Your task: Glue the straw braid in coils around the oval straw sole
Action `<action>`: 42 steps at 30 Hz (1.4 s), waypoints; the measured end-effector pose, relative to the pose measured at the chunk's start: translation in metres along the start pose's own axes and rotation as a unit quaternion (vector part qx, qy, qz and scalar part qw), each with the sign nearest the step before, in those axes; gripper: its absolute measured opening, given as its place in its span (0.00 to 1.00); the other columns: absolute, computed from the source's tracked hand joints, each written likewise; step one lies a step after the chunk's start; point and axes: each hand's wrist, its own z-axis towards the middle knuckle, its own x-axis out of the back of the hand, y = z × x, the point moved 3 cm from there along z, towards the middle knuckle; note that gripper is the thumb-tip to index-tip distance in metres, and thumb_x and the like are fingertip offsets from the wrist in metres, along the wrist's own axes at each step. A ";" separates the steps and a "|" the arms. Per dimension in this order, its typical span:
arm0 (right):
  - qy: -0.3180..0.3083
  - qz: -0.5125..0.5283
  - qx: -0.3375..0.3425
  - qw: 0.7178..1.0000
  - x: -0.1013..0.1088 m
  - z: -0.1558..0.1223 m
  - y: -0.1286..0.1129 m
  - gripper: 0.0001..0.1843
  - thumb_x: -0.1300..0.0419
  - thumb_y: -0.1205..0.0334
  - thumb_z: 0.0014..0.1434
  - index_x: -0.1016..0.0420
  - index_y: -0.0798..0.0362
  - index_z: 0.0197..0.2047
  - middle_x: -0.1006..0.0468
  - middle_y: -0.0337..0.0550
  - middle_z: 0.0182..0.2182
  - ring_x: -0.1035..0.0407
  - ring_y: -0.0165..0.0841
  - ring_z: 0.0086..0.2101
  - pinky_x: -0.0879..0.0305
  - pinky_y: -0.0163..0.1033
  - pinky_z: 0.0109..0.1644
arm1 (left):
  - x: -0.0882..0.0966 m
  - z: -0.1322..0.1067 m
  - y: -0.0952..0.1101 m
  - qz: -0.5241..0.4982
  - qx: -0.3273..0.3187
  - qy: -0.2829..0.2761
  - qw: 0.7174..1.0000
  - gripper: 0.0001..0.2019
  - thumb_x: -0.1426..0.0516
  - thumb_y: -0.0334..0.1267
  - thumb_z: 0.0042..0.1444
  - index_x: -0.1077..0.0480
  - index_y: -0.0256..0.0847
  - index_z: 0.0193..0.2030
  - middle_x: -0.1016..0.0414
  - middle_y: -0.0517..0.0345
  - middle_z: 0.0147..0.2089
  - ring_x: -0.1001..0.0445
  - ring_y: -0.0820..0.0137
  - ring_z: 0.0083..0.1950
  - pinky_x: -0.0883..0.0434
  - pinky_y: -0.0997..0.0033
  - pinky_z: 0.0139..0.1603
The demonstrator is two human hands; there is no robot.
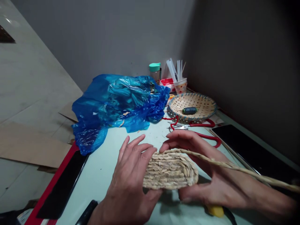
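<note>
Between my two hands I hold a small oval coil of braided straw rope (172,170), raised a little above the pale table. My left hand (133,178) grips its left end, thumb below and fingers along the top. My right hand (201,168) closes around the right end, its thumb under the coil and its fingertips at the top edge. A loose length of straw rope (234,166) runs from the coil's top over my right hand and wrist to the right edge. The coil's left end is hidden behind my left hand.
Red-handled scissors (185,127) lie behind my right hand, beside a woven basket (203,104) holding a thread spool (189,110). A blue plastic bag (122,97) covers the back left. Dark flat panels (253,147) flank the table. Behind are a paper cup (180,86) and a teal-lidded jar (154,72).
</note>
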 end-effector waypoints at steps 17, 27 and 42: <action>-0.045 -0.101 0.051 0.993 0.005 0.000 -0.007 0.43 0.22 0.57 0.49 0.37 0.51 0.63 0.24 0.46 0.53 0.24 0.37 0.50 0.25 0.33 0.51 | 0.001 0.000 -0.001 0.049 -0.052 -0.001 0.997 0.28 0.34 0.35 0.55 0.32 0.40 0.63 0.19 0.46 0.59 0.33 0.47 0.73 0.47 0.38 0.77; -0.040 -0.097 -0.017 0.994 0.004 -0.001 -0.009 0.42 0.22 0.56 0.51 0.38 0.47 0.63 0.25 0.43 0.55 0.24 0.38 0.51 0.24 0.34 0.50 | 0.019 -0.006 -0.017 -0.211 0.173 0.241 0.932 0.36 0.34 0.52 0.59 0.37 0.55 0.73 0.29 0.52 0.71 0.31 0.50 0.72 0.29 0.52 0.69; -0.112 0.287 -0.006 0.951 0.006 -0.004 -0.007 0.48 0.16 0.72 0.32 0.29 0.45 0.56 0.20 0.41 0.49 0.22 0.39 0.50 0.23 0.36 0.54 | 0.023 0.002 -0.029 -0.283 0.300 0.183 0.892 0.13 0.41 0.38 0.67 0.21 0.44 0.31 0.23 0.67 0.21 0.25 0.75 0.22 0.29 0.77 0.30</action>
